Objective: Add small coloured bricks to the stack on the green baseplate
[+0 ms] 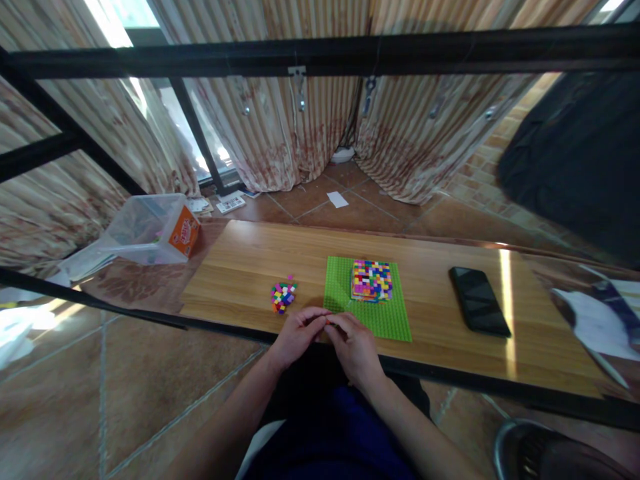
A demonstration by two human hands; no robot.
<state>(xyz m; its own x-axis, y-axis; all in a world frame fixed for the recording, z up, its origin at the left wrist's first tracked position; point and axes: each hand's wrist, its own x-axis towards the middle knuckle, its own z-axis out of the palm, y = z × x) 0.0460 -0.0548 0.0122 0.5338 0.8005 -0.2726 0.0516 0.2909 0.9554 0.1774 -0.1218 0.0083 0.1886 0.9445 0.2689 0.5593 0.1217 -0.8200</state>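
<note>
Brick pile (283, 296) left of baseplate (367, 300), phone (479, 301) right, on table (240, 267).

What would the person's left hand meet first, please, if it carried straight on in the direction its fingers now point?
The left hand points right, toward the right hand; their fingertips already meet at the table's near edge, so it would press into that hand first. Whether a small piece sits between them is unclear. The green baseplate lies just beyond.

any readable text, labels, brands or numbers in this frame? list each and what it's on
Nothing can be read for certain.
Orange label on the clear plastic box: white lettering, too blurred to read.
Papers on the floor by the curtain: print too small to read.
White slip on the floor: no text visible.
Phone on the table: screen dark, no marks visible.
</note>
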